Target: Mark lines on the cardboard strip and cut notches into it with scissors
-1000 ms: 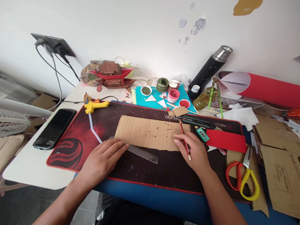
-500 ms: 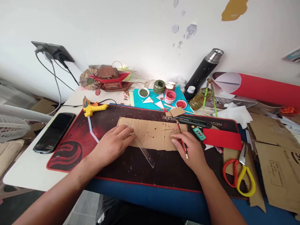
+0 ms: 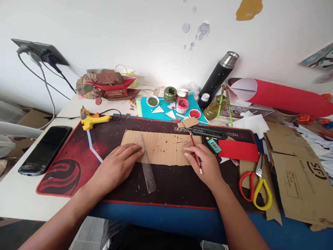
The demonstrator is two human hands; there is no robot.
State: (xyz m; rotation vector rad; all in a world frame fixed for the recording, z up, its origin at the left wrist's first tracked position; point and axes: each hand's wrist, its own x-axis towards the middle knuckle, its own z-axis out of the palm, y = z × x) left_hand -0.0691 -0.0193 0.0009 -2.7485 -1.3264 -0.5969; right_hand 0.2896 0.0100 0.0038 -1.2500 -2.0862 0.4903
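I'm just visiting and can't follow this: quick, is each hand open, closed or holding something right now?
Left hand: fingers at the clear ruler; whether pinching or just pressing cannot be told.
Right hand: closed, holding the pencil.

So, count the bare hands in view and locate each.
2: the left hand, on the transparent ruler; the right hand, holding the red-and-black pencil over the corrugated cardboard.

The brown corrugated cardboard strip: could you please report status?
Left hand on clear plastic ruler, slanting across cardboard strip. Right hand holds red-black pencil at strip's right end. Dark green box cutter near far right corner.
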